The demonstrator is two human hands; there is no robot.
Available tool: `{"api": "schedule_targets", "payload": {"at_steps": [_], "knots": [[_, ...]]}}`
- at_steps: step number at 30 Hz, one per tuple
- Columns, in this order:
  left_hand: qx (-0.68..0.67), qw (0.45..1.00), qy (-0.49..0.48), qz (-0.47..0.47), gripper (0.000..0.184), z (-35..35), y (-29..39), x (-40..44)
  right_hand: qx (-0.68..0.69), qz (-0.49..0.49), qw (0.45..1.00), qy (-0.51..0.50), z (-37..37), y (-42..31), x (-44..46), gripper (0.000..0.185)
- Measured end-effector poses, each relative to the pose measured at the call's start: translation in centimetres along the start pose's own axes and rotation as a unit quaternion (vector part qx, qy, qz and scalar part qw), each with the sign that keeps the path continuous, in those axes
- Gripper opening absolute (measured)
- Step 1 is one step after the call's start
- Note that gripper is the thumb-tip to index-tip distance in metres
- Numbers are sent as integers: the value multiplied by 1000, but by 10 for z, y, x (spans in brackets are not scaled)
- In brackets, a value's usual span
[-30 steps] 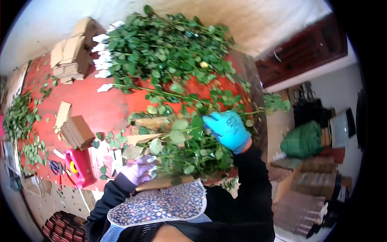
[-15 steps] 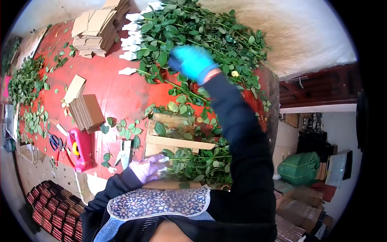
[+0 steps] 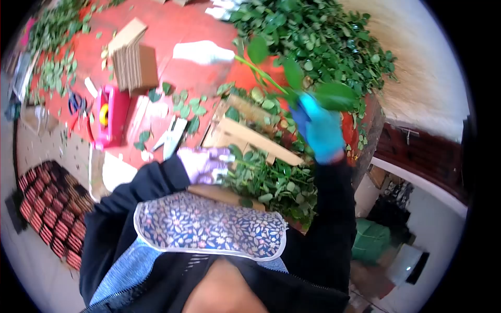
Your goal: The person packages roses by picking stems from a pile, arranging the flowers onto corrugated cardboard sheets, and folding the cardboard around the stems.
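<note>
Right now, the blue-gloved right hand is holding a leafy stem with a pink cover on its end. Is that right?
Not quite: the head view shows the cover is white. The blue-gloved right hand does hold the leafy stem.

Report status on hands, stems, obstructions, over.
Right hand gripping white-capped stem over red table. Left hand at white end of lower bunch. Wooden slat between stem and bunch, possibly in the way.
</note>
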State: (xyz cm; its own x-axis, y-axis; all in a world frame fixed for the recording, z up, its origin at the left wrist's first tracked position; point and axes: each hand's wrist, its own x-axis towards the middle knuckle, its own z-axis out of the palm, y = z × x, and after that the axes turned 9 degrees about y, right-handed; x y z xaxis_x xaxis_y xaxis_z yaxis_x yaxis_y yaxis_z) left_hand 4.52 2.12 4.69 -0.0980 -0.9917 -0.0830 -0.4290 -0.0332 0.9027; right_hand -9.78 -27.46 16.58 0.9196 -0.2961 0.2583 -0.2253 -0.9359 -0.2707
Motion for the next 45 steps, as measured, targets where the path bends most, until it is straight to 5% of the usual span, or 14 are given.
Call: {"api": "schedule_targets", "payload": {"at_steps": [2, 3, 4, 8, 11, 16, 23, 26, 28, 30, 33, 37, 41, 45], "knots": [[-36, 999, -12, -12, 62, -1, -4, 0, -51, -16, 999, 8, -42, -48, -22, 31], [-209, 973, -12, -100, 60, 2, -5, 1, -166, -81, 982, 25, -53, -64, -35, 34], [-373, 909, 10, -184, 58, 6, -6, 1, -81, -36, 995, -47, -59, -69, -54, 43], [-426, 888, 1, -172, 55, 7, -15, -1, -102, 26, 988, -112, -27, -72, -120, 34], [8, 994, 85, 64, 56, 18, -39, -5, -123, 60, 984, -114, 11, -51, -148, 28], [-27, 993, 85, 71, 41, 3, -24, -2, -28, 81, 996, -3, 57, -15, -177, 22], [56, 987, 132, 70, 36, -2, -16, 5, -63, 25, 986, -155, 60, 0, -182, 24], [157, 962, 190, 116, 37, -8, 1, 21, 214, 274, 930, -117, 84, 14, -214, 10], [185, 958, 199, 92, 37, -9, 11, 23, 198, 246, 937, -151, 83, 14, -216, 12], [178, 967, 162, 83, 39, 2, -5, 21, 33, 48, 978, -199, 54, 4, -182, 21], [149, 976, 132, 88, 45, 0, -10, 20, 103, 55, 930, -349, 0, 18, -119, 23], [132, 984, 100, 65, 57, -13, 6, 22, 69, 187, 952, -233, -15, 79, -37, 35], [62, 996, 61, -11, 50, -10, 8, 16, -112, -2, 992, -60, 73, 94, 57, 60], [74, 993, 89, 35, 69, -11, 5, 17, -250, 47, 962, -101, 146, 136, 128, 93]]}}
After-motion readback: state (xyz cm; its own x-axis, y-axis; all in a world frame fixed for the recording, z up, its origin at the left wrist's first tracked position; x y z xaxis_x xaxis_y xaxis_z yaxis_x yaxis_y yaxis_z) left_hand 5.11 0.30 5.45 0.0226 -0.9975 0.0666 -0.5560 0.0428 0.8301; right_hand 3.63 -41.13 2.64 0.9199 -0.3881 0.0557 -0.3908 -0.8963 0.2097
